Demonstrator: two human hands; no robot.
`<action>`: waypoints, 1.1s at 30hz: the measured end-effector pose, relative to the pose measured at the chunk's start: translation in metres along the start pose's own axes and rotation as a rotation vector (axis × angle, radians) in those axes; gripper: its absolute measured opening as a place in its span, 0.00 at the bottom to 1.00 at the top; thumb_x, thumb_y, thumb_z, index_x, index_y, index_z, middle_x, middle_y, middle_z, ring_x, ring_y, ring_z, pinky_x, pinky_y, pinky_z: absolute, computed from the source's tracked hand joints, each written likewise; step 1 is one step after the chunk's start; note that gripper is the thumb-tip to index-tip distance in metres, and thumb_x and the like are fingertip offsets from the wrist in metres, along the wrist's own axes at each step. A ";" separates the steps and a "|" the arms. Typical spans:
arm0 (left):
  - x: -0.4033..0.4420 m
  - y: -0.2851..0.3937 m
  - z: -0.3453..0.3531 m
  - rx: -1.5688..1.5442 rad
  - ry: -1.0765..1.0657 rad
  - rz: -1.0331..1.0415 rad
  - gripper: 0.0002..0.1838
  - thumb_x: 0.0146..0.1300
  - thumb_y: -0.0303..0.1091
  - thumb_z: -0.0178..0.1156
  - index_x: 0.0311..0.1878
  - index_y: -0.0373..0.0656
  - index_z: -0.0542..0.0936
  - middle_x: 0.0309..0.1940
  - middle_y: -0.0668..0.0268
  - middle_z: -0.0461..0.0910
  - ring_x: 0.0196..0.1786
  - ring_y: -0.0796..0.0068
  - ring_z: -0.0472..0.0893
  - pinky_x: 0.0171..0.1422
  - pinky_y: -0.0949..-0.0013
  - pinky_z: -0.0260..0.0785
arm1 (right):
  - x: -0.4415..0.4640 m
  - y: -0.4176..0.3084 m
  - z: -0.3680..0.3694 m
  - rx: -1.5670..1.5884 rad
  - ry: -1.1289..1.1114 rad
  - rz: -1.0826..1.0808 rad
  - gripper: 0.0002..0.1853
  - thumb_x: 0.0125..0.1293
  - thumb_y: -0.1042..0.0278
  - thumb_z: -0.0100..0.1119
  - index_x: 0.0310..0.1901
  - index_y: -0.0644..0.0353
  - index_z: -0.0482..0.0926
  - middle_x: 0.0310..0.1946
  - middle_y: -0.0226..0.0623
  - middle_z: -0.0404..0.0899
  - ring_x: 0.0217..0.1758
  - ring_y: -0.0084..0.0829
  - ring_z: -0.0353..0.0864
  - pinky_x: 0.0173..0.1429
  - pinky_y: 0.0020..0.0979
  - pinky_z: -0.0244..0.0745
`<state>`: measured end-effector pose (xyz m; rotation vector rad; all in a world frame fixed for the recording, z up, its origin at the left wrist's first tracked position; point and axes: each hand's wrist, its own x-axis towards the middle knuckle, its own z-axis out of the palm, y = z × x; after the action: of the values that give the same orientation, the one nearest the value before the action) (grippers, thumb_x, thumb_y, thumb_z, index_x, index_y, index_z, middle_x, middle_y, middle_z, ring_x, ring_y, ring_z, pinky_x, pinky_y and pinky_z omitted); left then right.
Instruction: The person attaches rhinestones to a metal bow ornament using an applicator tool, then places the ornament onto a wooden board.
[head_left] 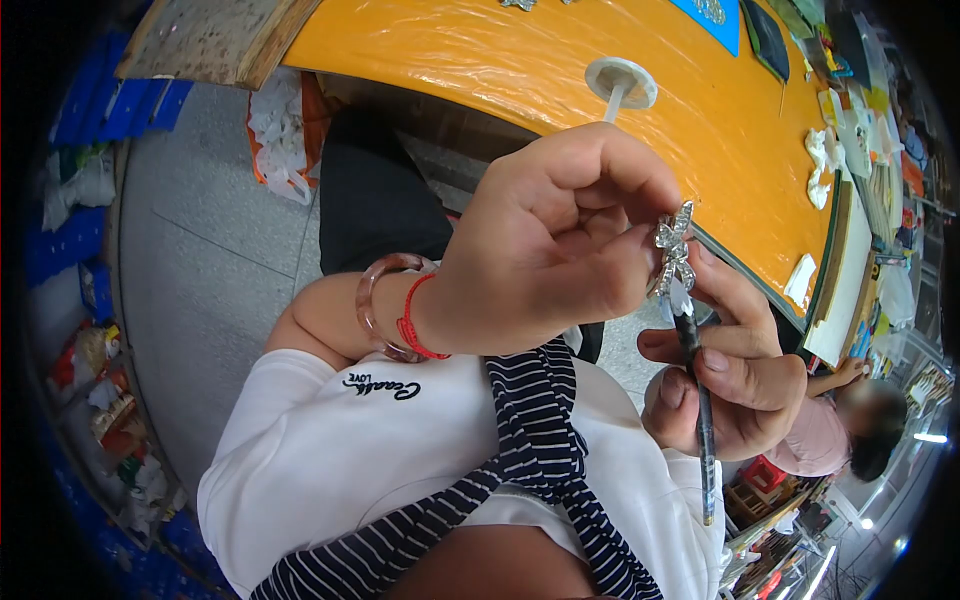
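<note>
My left hand (560, 240) is closed, pinching a silver ornament (674, 240) set with sparkling clear stones between thumb and forefinger. The fingertips hide part of the ornament. In my right hand (735, 365) I grip a thin, dark, pen-like tool (700, 400), its shaft slanting down across the fingers. Its pale, pointed tip meets the lower end of the ornament; whether it presses on it I cannot tell. Both hands are held up close together in front of my chest, by the table's edge.
An orange table (450, 50) spans the top, bearing a round white stemmed piece (622, 82) and a blue sheet (712, 18) with silver pieces. Crumpled white tissue (818, 165) lies at right. A co-worker in pink (815, 437) is at far right. Blue bins (75, 245) stand left.
</note>
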<state>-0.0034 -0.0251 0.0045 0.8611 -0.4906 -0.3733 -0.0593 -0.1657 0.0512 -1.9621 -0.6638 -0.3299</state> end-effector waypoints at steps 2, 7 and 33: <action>0.001 0.000 0.000 0.006 -0.003 -0.004 0.08 0.49 0.18 0.41 0.34 0.37 0.63 0.27 0.62 0.70 0.29 0.83 0.70 0.34 0.81 0.64 | -0.001 -0.002 0.000 0.020 0.008 0.028 0.13 0.49 0.78 0.53 0.31 0.64 0.58 0.18 0.46 0.67 0.45 0.55 0.68 0.38 0.37 0.75; 0.002 -0.002 0.000 -0.032 0.016 -0.003 0.09 0.48 0.19 0.41 0.34 0.37 0.63 0.27 0.61 0.70 0.29 0.82 0.70 0.34 0.81 0.64 | -0.002 0.001 -0.003 0.042 -0.016 0.042 0.12 0.49 0.78 0.52 0.31 0.63 0.58 0.18 0.45 0.68 0.47 0.55 0.67 0.41 0.40 0.73; 0.011 -0.005 -0.004 -0.024 0.026 -0.062 0.09 0.47 0.18 0.41 0.34 0.38 0.64 0.26 0.62 0.69 0.29 0.81 0.70 0.34 0.80 0.65 | 0.008 0.007 -0.004 0.105 0.163 0.126 0.10 0.41 0.77 0.61 0.23 0.64 0.68 0.17 0.42 0.74 0.40 0.51 0.73 0.37 0.39 0.73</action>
<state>0.0074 -0.0307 0.0012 0.8585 -0.4351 -0.4230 -0.0491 -0.1692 0.0521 -1.8453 -0.4416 -0.3653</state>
